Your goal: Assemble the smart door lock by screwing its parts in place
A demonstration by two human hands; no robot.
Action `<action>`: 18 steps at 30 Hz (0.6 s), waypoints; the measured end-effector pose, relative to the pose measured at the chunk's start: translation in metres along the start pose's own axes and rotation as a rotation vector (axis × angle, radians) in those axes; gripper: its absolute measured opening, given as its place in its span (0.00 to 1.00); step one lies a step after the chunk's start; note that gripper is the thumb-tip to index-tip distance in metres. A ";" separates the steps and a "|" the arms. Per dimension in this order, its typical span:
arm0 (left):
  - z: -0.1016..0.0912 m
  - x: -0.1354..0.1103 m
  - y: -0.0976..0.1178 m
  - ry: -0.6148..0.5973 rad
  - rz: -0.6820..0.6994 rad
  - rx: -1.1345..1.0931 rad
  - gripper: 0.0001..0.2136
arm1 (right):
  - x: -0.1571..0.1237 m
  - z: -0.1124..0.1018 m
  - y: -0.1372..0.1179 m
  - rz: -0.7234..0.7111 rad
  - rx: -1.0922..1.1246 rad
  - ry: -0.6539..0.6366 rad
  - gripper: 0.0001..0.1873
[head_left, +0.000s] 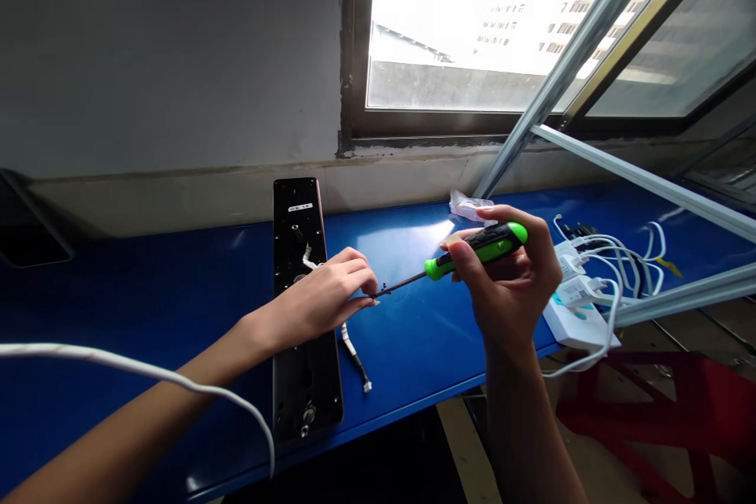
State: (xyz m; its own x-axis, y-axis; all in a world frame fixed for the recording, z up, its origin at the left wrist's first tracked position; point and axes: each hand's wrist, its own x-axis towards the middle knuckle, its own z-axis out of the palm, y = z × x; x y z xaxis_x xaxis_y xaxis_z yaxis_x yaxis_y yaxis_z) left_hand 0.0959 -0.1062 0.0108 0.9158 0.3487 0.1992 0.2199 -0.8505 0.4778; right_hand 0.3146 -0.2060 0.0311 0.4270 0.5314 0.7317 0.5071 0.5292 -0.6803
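A screwdriver [477, 250] is being held to the right of the panel [290, 390], its shaft being pointed toward the panel. Its handle is being gripped by the right hand [513, 295], whose thumb and fingers are being closed around it. Its tip is being pinched between the thumb and forefinger of the left hand [331, 291], which is being held over the panel's right edge; whether anything else is being pinched there cannot be told. Small dark bits [383, 289] are sitting on the shaft just beside these fingertips. The panel is being supported by the table [413, 354], and a wire [350, 342] is lying past its right edge. Well to the panel's right, a power strip [579, 327] is being filled by chargers [579, 291].
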 end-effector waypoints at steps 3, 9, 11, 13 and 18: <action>0.002 -0.017 0.001 0.073 -0.040 -0.079 0.03 | -0.002 0.009 -0.006 -0.019 0.034 0.019 0.20; 0.004 -0.041 0.007 0.183 -0.157 -0.199 0.03 | -0.011 0.026 -0.019 -0.078 0.130 -0.038 0.29; 0.001 -0.045 0.007 0.216 -0.155 -0.225 0.04 | -0.009 0.029 -0.022 -0.078 0.134 -0.111 0.32; -0.003 -0.046 0.006 0.270 -0.141 -0.243 0.03 | -0.004 0.034 -0.025 -0.091 0.147 -0.172 0.35; -0.019 -0.044 -0.006 0.395 -0.107 -0.253 0.12 | 0.023 0.055 -0.027 -0.188 0.118 -0.215 0.34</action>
State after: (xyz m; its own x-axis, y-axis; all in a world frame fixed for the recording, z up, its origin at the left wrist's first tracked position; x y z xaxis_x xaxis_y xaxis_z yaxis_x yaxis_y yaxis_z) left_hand 0.0476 -0.1090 0.0158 0.6841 0.5934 0.4242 0.1721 -0.6964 0.6967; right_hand 0.2694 -0.1720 0.0643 0.1595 0.5382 0.8276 0.4666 0.6977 -0.5436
